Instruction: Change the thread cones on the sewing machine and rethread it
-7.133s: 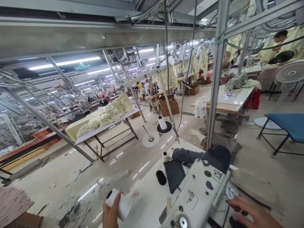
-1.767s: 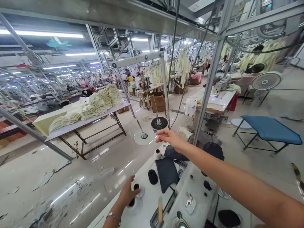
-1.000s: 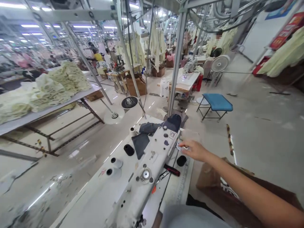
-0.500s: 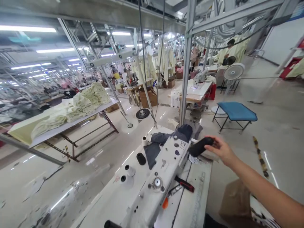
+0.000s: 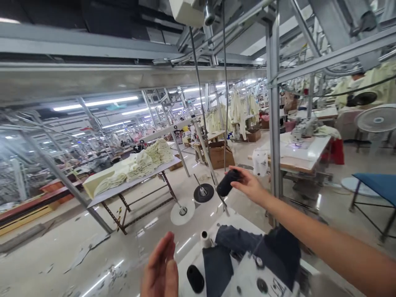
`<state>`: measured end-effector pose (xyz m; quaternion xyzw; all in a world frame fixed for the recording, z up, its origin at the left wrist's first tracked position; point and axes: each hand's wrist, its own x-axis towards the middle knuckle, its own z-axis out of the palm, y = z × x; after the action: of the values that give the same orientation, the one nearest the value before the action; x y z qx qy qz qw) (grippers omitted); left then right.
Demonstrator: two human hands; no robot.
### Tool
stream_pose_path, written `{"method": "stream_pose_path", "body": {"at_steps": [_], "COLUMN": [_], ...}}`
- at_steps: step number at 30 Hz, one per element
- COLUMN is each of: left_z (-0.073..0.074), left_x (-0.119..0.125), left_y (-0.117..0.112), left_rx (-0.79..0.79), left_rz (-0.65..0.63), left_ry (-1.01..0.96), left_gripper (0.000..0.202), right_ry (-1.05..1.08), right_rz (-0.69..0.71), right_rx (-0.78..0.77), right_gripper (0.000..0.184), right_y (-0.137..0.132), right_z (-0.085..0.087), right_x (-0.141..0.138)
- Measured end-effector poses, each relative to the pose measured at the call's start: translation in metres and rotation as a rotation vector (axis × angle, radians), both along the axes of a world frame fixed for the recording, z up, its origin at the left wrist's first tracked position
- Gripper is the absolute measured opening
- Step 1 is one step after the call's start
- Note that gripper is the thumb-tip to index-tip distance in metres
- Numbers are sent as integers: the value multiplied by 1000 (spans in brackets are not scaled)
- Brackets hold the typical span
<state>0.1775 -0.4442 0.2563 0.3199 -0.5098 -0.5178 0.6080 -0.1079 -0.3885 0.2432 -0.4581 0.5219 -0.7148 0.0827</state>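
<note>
A garment factory floor with metal framing overhead, a long table [image 5: 136, 181] of folded pale cloth at left and a blue bench [image 5: 375, 181] at right. The right hand [image 5: 249, 185] grips a black thread spool [image 5: 227, 182], raised beyond the white sewing table's [image 5: 192, 255] far edge near two thread-stand discs [image 5: 192, 202]. The left hand [image 5: 161, 270] hovers flat and empty above that table's near-left edge, beside another black spool [image 5: 195, 278], a white spool [image 5: 205, 239] and dark cloth [image 5: 244, 253].

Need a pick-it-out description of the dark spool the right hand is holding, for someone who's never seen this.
Start at the grey upright post right of centre. Just left of it, the right hand is raised above the black stand disc, gripping a black thread spool. Unlike the black spool and white spool standing on the white table, it is up in the air.
</note>
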Motion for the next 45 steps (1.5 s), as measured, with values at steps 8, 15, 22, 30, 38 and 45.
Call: {"method": "stream_pose_path", "body": {"at_steps": [8,15,22,30,38,45], "left_z": [76,119,52,-31,-97,-109], "left_x": [-99,-165,-162,-122,-110,-111], "left_y": [-126,-189,-178,-133,-88,-56], "left_rx": [-497,-625,-503,-235,11,134], "left_rz": [145,18,-122,67,-151,-267], "left_ry": [-148,-612,-515,-259,-542,-414], "left_gripper": [37,71,38,46,71,65], "right_ry": [180,331,299,345,346,291], "right_rz": [1,58,84,-59,-197,-253], "right_rx": [33,348,533,545,399,352], "right_gripper": [53,52,66,71,51,4], "right_y": [-126,-168,-166,-151,-156,-152], "right_z": [66,19,-64,-81,-82,-88], "right_x": [-31,-40,-48,-42,-21,-27]}}
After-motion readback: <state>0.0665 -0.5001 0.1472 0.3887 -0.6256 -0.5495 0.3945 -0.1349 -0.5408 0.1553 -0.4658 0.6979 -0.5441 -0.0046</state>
